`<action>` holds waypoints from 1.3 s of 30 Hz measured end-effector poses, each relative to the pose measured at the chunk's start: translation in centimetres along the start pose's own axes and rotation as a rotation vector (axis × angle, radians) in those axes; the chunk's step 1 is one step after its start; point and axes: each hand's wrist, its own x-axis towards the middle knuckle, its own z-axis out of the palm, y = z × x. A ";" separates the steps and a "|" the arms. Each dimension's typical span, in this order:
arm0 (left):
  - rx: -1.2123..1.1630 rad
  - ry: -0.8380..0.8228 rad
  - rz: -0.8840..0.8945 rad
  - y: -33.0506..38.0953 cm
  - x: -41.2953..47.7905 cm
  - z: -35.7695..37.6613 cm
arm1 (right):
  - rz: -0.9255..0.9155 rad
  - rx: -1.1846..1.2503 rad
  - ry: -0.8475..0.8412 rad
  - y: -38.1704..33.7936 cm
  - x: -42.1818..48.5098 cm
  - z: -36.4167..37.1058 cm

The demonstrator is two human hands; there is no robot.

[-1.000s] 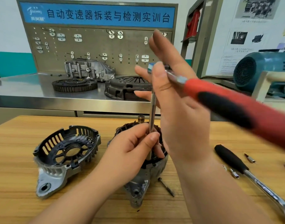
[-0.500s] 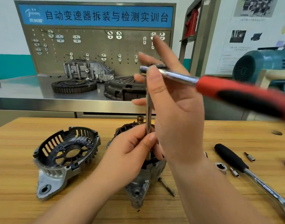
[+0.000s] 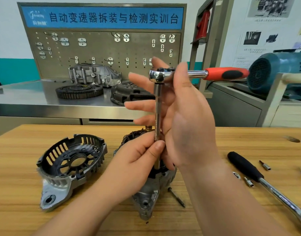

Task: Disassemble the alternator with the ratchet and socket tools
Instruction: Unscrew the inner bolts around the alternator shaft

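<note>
One alternator (image 3: 146,193) stood on end on wooden bench (image 3: 18,167); we judged it heavy cast metal, windings fragile, best gripped by housing lugs. Upright from its top rose extension bar (image 3: 157,113); our left hand (image 3: 139,155) pinched bar low, our right hand (image 3: 189,120) nipped ratchet (image 3: 197,74) head between thumb and forefinger, other fingers spread. Removed end cover (image 3: 69,164) lay left of alternator, loose bolt (image 3: 176,196) just right.

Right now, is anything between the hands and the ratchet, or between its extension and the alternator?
Nothing visible. Left hand pinches the extension bar, right hand holds the ratchet; the bar reaches the alternator.
</note>
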 end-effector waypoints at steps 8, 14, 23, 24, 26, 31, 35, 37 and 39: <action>0.035 0.060 -0.021 0.4 0.0 0.5 | -0.320 -0.321 0.040 -0.1 -0.1 0.3; -0.015 0.021 -0.028 0.4 -0.2 0.2 | 0.081 0.115 -0.006 -0.7 0.1 -0.1; 0.024 0.048 -0.034 0.1 0.0 0.1 | -0.162 -0.091 0.068 -0.3 -0.2 0.2; 0.029 0.057 -0.043 0.1 0.0 0.2 | -0.233 -0.161 0.057 -0.3 -0.2 0.2; 0.032 0.075 -0.063 0.1 0.0 0.5 | -0.311 -0.276 0.017 -0.4 -0.2 0.1; -0.007 0.037 -0.079 0.3 -0.3 0.3 | -0.077 -0.046 -0.013 -0.6 0.0 0.0; -0.023 0.004 -0.066 0.5 -0.4 0.1 | 0.141 0.107 -0.047 -0.8 0.3 -0.1; 0.008 0.009 -0.053 0.5 -0.3 0.2 | 0.158 0.107 -0.050 -0.7 0.3 -0.2; 0.013 0.030 -0.051 0.4 -0.3 0.2 | 0.114 0.069 -0.025 -0.5 0.2 -0.1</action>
